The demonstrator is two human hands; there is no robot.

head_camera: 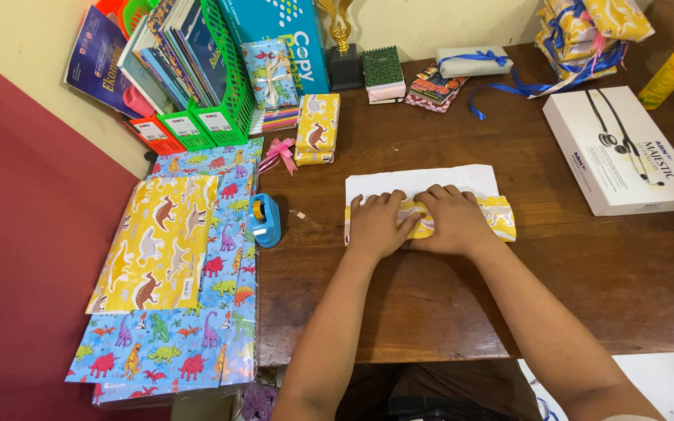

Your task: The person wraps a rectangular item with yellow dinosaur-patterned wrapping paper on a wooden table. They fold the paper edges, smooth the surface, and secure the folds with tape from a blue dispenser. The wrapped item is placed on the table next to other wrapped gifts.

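Two hands: the left hand (376,222) and the right hand (454,218) are laid flat, fingers spread and pressing down, side by side and touching, on a small parcel; nothing is gripped.
Parcel: the yellow dinosaur-print paper-wrapped parcel (497,214) lies at the middle of the brown wooden surface (431,312), on a sheet whose white underside (423,183) shows beyond the fingers.
Step in hand: the paper is judged to be folded over and held down, the far flap not yet closed.
Next move: the fold would need holding by one hand while tape is fetched from the blue tape dispenser (264,220), just left of the parcel.
Containers: green plastic file racks (224,109) are filled with upright books and magazines; an orange one (150,132) stands beside them, its contents hard to tell.
White flat cardboard box (626,152): shut, contents hidden.
Loose sheets: yellow and blue dinosaur wrapping paper (165,296) is stacked at the surface's left edge.
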